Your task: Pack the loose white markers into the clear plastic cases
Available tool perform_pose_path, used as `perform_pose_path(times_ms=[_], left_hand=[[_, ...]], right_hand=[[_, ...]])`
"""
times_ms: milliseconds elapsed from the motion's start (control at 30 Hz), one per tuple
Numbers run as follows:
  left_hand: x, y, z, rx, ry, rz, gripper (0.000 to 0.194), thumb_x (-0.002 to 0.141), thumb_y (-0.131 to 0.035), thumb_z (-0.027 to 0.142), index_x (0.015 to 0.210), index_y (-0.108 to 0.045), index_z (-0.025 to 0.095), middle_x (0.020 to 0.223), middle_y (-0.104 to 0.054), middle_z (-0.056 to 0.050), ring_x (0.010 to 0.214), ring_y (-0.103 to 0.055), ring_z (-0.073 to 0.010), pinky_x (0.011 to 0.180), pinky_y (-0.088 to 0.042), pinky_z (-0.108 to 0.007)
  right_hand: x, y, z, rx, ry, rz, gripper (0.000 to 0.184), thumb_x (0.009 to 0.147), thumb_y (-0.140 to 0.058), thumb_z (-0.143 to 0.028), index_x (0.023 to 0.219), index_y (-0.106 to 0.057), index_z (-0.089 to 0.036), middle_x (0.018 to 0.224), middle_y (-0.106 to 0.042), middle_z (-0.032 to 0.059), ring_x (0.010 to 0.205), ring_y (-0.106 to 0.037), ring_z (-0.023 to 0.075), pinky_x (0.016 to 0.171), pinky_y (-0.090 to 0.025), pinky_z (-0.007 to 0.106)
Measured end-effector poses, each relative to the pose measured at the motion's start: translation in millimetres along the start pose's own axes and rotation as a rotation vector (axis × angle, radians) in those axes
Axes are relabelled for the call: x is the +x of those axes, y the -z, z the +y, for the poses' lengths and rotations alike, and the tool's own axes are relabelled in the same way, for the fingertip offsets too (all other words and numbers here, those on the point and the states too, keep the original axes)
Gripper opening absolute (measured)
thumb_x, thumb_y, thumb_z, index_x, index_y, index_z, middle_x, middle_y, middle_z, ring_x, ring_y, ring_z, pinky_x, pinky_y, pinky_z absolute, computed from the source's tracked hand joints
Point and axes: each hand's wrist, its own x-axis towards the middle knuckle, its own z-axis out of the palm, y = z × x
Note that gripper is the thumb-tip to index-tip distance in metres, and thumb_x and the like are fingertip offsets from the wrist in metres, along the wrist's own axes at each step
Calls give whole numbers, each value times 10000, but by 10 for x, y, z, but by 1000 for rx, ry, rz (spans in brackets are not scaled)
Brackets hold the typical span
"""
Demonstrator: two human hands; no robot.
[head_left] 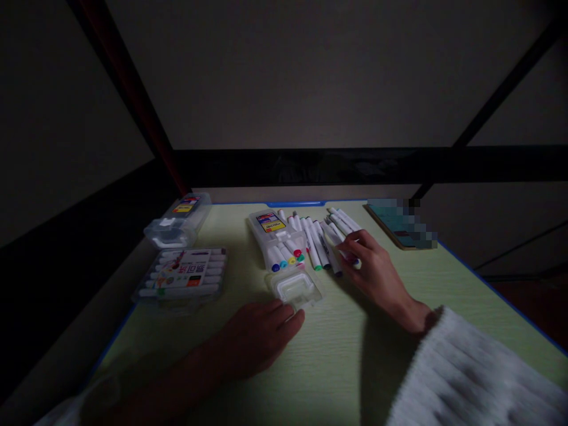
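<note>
My right hand [373, 269] reaches into a row of loose white markers [320, 236] and pinches one marker [350, 258] between its fingertips. My left hand [260, 337] lies flat on the pale green table [337, 355], fingers stretched out, its thumb touching the open lid [293, 288] of a clear marker case [277, 239]. That case holds several markers with coloured caps pointing toward me.
A shut clear case of markers [181, 278] lies at the left, an empty clear case [177, 222] behind it. A flat teal book or pad [399, 225] sits at the back right. A dark rail and slanted bars run behind the table's blue edge.
</note>
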Motion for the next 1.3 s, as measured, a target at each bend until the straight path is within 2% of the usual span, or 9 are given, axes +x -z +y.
perform_pose_path(times_ms=[167, 433, 533, 700, 833, 1100, 1300], left_hand=[[0, -5, -8, 10, -15, -1, 281, 824, -433, 111, 1105, -428, 114, 858, -594, -44, 749, -551, -147, 532, -419, -257], [2, -3, 4, 6, -3, -6, 258, 831, -419, 113, 1087, -447, 120, 873, -606, -48, 741, -559, -151, 521, -421, -263], [-1, -13, 4, 20, -1, 11, 264, 830, -420, 113, 1094, -440, 121, 897, -605, -56, 759, -562, -151, 530, -425, -257], [3, 2, 8, 12, -4, -22, 299, 814, -441, 112, 1113, -427, 118, 901, -597, -53, 774, -559, -157, 547, -434, -263], [15, 20, 14, 7, 8, -21, 279, 821, -438, 108, 1099, -435, 124, 873, -599, -36, 758, -556, -150, 521, -417, -258], [9, -11, 16, -13, 16, -7, 277, 827, -428, 106, 1104, -438, 128, 902, -604, -40, 782, -557, -154, 553, -426, -269], [12, 17, 18, -13, 7, -9, 275, 826, -426, 108, 1101, -438, 120, 899, -602, -46, 770, -556, -154, 550, -425, -268]], right_hand=[[-6, -16, -15, 32, 35, 11, 198, 744, -426, -105, 849, -588, -153, 903, -506, 91, 775, -533, 185, 666, -479, 323], [-22, -45, -17, 22, 54, -78, 294, 684, -439, -51, 927, -590, -120, 942, -492, 109, 789, -532, 190, 671, -484, 335], [-27, -48, -31, 24, 77, -86, 297, 725, -440, -74, 973, -592, -135, 972, -508, 114, 818, -551, 199, 701, -490, 353], [-39, -38, -49, 70, 165, -82, 322, 806, -407, -120, 1087, -561, -153, 1119, -549, 124, 1014, -551, 218, 851, -469, 394], [-44, -33, -48, 82, 160, -113, 332, 850, -363, -138, 1145, -517, -133, 1155, -567, 126, 1082, -527, 207, 901, -450, 401], [-27, -26, -73, 80, 145, -166, 258, 876, -346, -173, 1087, -489, -138, 1059, -559, 126, 949, -566, 210, 810, -479, 372], [-28, -30, -61, 78, 152, -198, 266, 857, -353, -133, 1095, -472, -144, 1059, -521, 121, 954, -554, 214, 823, -472, 372]])
